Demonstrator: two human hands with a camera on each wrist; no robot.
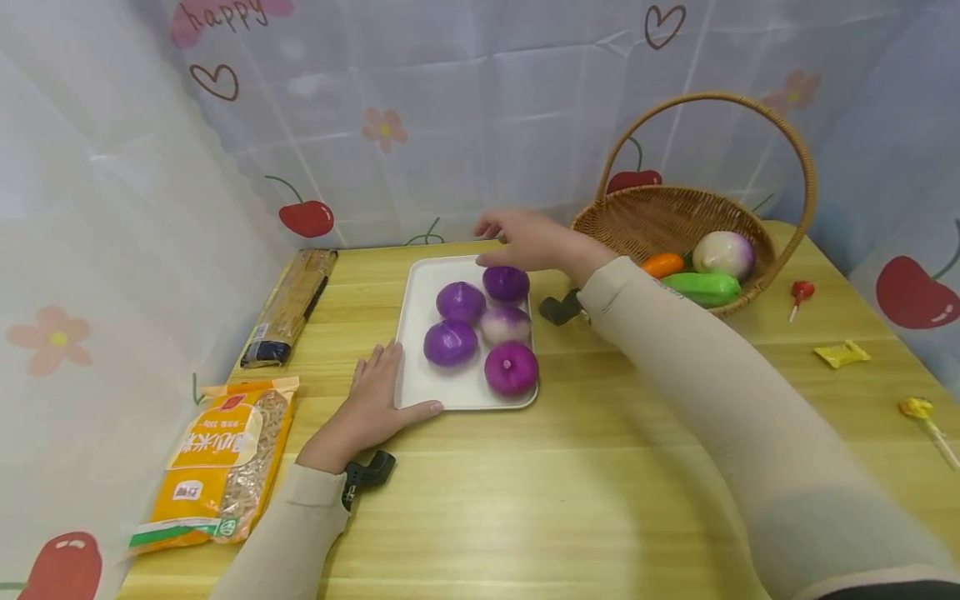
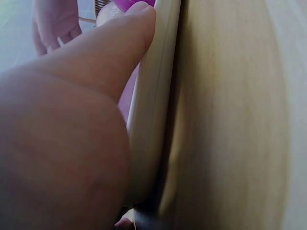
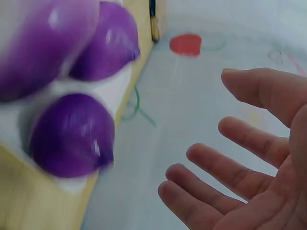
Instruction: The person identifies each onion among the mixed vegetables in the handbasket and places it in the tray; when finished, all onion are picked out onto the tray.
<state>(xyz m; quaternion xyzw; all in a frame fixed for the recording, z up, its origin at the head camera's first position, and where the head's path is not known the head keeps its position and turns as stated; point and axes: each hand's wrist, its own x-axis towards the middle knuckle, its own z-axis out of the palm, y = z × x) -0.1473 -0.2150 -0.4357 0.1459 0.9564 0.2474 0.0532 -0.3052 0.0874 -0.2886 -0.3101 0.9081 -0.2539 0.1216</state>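
Note:
My left hand rests at the near left corner of a white tray, fingers straight along its left side and thumb along its front edge. In the left wrist view the thumb lies against the tray's rim. Several purple onions and one white-and-purple turnip sit in the tray, grouped toward its right side. Above the tray's far right corner hovers my right hand, its fingers spread and holding nothing. The right wrist view shows a dark purple onion beside those spread fingers.
At the back right stands a handled wicker basket with a turnip, a carrot and a green vegetable. A red lollipop, yellow candy and yellow lollipop lie right. Packaged noodles and an orange bag lie left.

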